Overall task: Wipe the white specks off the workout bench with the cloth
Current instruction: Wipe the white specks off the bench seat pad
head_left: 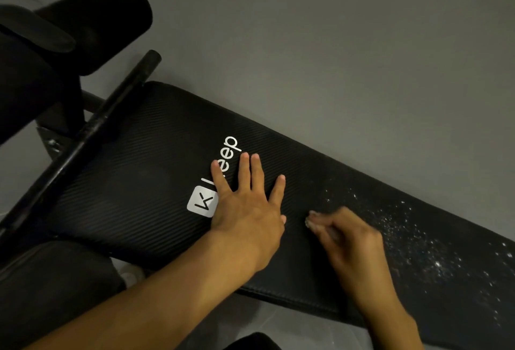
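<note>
black bench [133,154] has white specks [418,241]. my left hand [245,210] lies flat on it. my blurry right hand [348,238] is curled; i cannot tell what it holds.

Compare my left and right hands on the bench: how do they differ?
The left hand lies flat, fingers spread; the right hand has its fingers curled. The left hand partly covers the white logo; the right hand sits beside the white specks. The right hand is blurred, the left hand sharp. Both are bare and over the bench.
</note>
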The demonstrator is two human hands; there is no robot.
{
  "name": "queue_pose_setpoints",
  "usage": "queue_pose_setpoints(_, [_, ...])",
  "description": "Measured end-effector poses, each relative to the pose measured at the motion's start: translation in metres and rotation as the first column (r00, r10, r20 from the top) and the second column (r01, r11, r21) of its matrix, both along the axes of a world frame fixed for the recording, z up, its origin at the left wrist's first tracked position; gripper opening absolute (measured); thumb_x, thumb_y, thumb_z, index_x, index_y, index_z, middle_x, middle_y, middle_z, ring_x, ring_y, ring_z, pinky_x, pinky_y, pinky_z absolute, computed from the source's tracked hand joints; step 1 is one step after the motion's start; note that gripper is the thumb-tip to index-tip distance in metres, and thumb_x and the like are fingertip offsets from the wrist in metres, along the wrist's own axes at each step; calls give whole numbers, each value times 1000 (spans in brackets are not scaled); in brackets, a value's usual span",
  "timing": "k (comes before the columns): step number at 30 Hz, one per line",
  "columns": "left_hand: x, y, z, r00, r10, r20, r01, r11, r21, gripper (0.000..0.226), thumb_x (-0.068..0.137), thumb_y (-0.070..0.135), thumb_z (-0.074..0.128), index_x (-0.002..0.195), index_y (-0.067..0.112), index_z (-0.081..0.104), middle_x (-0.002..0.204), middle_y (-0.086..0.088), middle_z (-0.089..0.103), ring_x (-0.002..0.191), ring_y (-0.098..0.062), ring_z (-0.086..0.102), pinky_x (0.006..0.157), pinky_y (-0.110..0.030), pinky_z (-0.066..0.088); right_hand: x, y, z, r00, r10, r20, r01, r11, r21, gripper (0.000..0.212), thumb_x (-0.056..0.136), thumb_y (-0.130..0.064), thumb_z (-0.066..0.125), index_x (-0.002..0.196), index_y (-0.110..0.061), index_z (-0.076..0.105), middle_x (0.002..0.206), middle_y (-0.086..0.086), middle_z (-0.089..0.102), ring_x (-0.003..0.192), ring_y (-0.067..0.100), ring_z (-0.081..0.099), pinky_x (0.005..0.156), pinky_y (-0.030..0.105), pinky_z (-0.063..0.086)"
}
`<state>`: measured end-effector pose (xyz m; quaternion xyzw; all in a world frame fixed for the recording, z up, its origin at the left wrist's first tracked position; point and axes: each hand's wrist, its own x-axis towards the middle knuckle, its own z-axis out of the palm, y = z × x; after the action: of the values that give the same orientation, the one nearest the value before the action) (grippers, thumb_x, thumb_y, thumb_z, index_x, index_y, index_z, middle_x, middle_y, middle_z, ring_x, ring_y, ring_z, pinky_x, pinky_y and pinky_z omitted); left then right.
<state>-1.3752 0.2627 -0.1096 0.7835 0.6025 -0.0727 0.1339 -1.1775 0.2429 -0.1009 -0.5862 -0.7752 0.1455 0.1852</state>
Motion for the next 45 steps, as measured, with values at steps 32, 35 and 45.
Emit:
queue_pose_setpoints(32, [6, 12, 0, 927, -375, 9, 371, 921, 121, 53, 107, 46, 28, 158, 43, 15, 170, -10, 1, 156, -27, -10, 121, -67, 1, 28, -36, -6, 985, -114, 126, 99, 988, 119, 16, 97, -38, 58, 106, -32, 69, 101, -12, 58, 85, 19, 66, 65, 44, 56])
queue_pose_setpoints(35, [-4, 15, -10, 865, -489, 117, 459, 863, 209, 49, 105, 49, 28, 153, 46, 30, 169, -4, 11, 157, -21, -5, 124, -62, 0, 31, -51, -8, 988, -93, 124, 79, 990, 118, 16, 95, -38, 58, 106, -36, 70, 101, -16, 58, 85, 12, 67, 60, 41, 56])
queue_pose_setpoints(45, [-5, 17, -29, 895, -434, 103, 393, 875, 282, 59, 93, 76, 21, 150, 65, 15, 171, -6, 3, 157, -23, -11, 124, -57, -6, 16, 73, -6, 959, -196, 204, 173, 977, 123, 18, 100, -37, 56, 109, -28, 69, 111, -7, 61, 93, 28, 66, 72, 43, 55])
